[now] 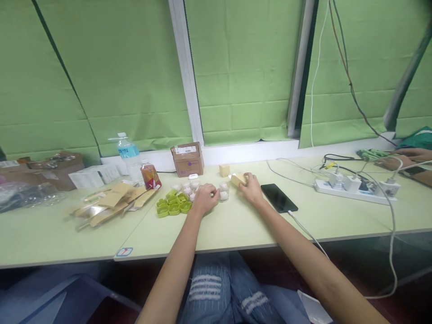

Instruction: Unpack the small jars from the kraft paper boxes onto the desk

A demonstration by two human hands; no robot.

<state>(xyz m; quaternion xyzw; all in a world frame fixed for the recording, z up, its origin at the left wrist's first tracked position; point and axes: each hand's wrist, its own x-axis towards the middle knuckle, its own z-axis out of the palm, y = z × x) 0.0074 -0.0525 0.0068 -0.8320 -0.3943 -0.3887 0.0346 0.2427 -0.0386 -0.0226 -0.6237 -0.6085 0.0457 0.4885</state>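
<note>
My left hand rests on the pale green table with its fingers curled among several small clear jars holding white contents; what it grips is hidden. Just left of it lie several green heart-shaped lids. My right hand is closed round a small tan box. A second small tan box stands behind it, untouched.
A black phone on a cable lies right of my right hand. A brown carton, water bottle, orange bottle and flat kraft packets sit at left. A power strip and another person's hands are at right.
</note>
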